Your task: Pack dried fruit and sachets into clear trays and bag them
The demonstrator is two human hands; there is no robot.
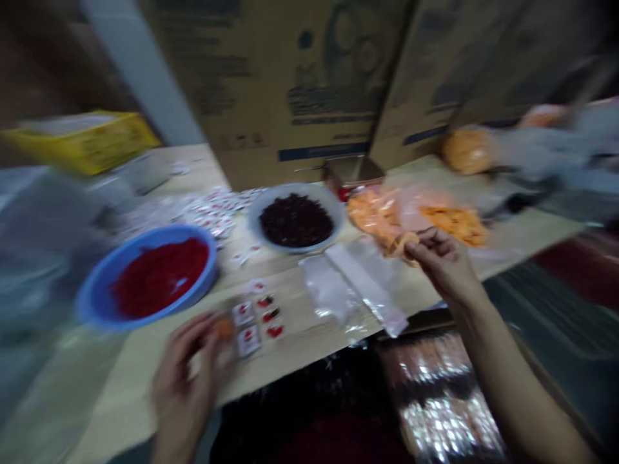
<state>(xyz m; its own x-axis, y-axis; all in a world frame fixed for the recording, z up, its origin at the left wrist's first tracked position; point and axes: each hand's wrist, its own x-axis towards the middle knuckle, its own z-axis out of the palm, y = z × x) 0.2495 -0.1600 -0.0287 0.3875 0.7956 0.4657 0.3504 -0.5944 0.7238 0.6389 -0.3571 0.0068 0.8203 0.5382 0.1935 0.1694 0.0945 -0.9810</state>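
Note:
My right hand [447, 264] pinches a thin, curved orange piece [406, 247] between thumb and fingertips. It is held in front of the clear bags of orange pieces [374, 212]. My left hand [188, 370] is low at the table's near edge, smeared by motion, its fingers closed round a small orange piece [224, 327]. Beside those fingers lie small white cards with red marks [248, 340] and a short column of red and dark pieces [272, 314]. Flat clear plastic bags [333, 283] rest between my hands.
A blue basin [210, 274] of red pieces stands left, with a pale bowl [251, 222] of dark pieces at centre. Behind are scattered white cards [220, 206], a yellow basket [91, 145], a reddish tin [355, 171] and large cardboard boxes [290, 84]. The wooden table [290, 357] ends near my lap.

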